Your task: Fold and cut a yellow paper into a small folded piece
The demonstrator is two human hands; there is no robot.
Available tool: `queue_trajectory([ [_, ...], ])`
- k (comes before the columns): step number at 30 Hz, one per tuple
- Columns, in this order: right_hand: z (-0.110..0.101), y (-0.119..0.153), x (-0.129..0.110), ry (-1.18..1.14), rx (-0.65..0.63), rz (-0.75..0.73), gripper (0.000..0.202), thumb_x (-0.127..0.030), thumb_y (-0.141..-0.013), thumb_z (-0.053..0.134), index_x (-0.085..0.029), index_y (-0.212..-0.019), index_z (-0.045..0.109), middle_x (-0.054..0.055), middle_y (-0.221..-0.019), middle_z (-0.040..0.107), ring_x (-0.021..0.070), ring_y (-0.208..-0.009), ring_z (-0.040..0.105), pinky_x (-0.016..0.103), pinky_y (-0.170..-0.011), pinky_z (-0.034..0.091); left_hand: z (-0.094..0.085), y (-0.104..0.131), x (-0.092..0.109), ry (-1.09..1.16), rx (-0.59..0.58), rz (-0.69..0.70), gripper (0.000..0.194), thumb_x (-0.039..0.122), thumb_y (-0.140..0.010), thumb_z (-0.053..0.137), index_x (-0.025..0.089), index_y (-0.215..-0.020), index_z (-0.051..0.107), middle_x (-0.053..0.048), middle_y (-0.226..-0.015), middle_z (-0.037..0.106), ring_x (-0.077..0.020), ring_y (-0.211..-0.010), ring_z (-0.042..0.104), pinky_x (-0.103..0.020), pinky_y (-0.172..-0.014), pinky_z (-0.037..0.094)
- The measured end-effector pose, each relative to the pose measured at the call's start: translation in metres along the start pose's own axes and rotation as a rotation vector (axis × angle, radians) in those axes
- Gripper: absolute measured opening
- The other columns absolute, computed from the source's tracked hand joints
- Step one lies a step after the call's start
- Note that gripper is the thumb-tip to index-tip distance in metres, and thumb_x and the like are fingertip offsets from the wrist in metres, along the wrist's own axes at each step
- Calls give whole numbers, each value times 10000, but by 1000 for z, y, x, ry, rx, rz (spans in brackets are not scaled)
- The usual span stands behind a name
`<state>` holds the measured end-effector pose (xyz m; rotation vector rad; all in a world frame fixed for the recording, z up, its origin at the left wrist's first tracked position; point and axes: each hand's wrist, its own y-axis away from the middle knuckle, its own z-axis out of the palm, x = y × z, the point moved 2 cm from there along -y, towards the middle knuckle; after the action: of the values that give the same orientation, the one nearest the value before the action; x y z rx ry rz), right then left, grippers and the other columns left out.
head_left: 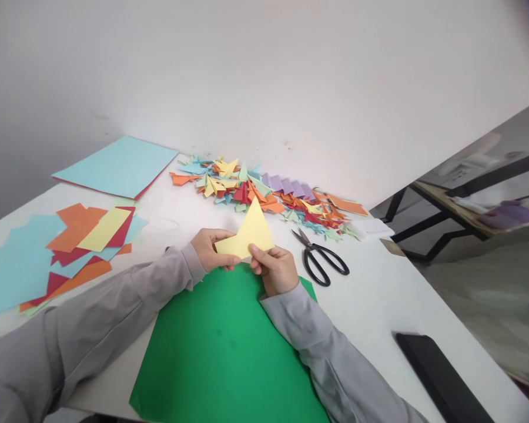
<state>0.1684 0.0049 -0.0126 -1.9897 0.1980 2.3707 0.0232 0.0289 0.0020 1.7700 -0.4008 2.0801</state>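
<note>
Above the green sheet (pixel 220 346), near the middle of the white worktop (pixel 379 305) — a yellow paper piece (pixel 248 234) held up between both hands, pointed tip up. Left hand (pixel 209 249) closed in a pinch on its lower left corner; right hand (pixel 275 269) closed on its lower edge, thumb on the front. Both grips tight on the paper, nothing else in them.

Possible trouble: thin paper, so an uneven pull between the two pinches could tear it or bend the tip. A crooked fold likely if the edges not lined up first. Black scissors (pixel 320 258) just beside the right hand, blades a little apart — easy to catch with a sleeve. Pile of coloured cuttings (pixel 264 194) close behind; a dropped piece could get lost among them. Loose coloured sheets (pixel 70 247) at left could slide off.
</note>
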Motion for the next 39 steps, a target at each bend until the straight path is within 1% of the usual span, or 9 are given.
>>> queue_trajectory([
  [4, -2, -3, -4, -142, 35, 37, 323, -364, -533, 734, -154, -399, 529, -18, -354, 528, 49, -294, 380, 190, -308, 278, 0, 0, 1, 7, 7, -4, 412, 148, -464, 742, 50, -846, 622, -3, -455, 589, -114, -380, 543, -208, -375, 447],
  [10, -5, -6, -3, -233, 36, 68, 377, -458, -596, 671, -151, -432, 528, 0, -359, 547, 67, -289, 418, 202, -308, 310, 0, -1, 0, -10, 16, -13, 435, 151, -461, 744, 43, -865, 622, -8, -452, 589, -120, -382, 545, -216, -378, 454],
  [17, -5, -7, -3, -321, 118, 83, 363, -429, -571, 703, -151, -419, 524, -8, -343, 537, 54, -283, 394, 198, -315, 317, 2, 0, -1, -61, 13, -36, 405, 236, -526, 729, 51, -868, 617, 1, -431, 571, -82, -324, 489, -180, -324, 403],
  [21, -4, -7, -2, -314, 118, 63, 376, -445, -576, 698, -153, -431, 511, -20, -345, 524, 47, -284, 375, 195, -310, 306, 2, -1, -1, -125, 20, -52, 386, 246, -548, 718, 64, -872, 614, 41, -353, 507, -59, -272, 426, -149, -278, 341],
  [27, -4, -6, -2, -271, 136, 32, 388, -467, -589, 683, -158, -438, 504, -27, -346, 521, 44, -278, 370, 192, -305, 311, 2, -1, -1, -111, 7, -49, 410, 247, -529, 726, 74, -883, 612, 42, -375, 512, -73, -298, 452, -156, -279, 347],
  [30, -3, -5, -1, -277, 83, 9, 379, -490, -557, 693, -160, -456, 534, -22, -369, 551, 60, -288, 409, 198, -315, 326, 2, 0, -2, -113, -4, -45, 399, 269, -541, 719, 74, -870, 605, 32, -374, 521, -78, -299, 457, -171, -302, 373],
  [33, -1, -2, 0, -109, -11, -38, 314, -407, -512, 749, -154, -465, 568, -9, -411, 592, 70, -328, 467, 192, -347, 353, 4, 1, -3, -92, -45, -36, 346, 273, -543, 719, 82, -808, 603, 13, -411, 553, -94, -339, 498, -195, -349, 418],
  [36, 1, 1, 2, 111, -106, -70, 240, -321, -563, 740, -140, -472, 611, 6, -426, 605, 67, -353, 484, 187, -376, 372, 6, 1, -1, -53, -90, 49, 272, 255, -540, 721, 89, -722, 605, -24, -523, 612, -107, -455, 562, -208, -444, 462],
  [39, 2, 2, 3, 168, -177, -60, 244, -333, -618, 700, -135, -489, 639, 12, -429, 604, 63, -356, 479, 185, -378, 369, 6, 2, 0, -39, -106, 101, 220, 214, -554, 707, 86, -707, 616, -34, -571, 630, -101, -513, 577, -200, -497, 465],
])
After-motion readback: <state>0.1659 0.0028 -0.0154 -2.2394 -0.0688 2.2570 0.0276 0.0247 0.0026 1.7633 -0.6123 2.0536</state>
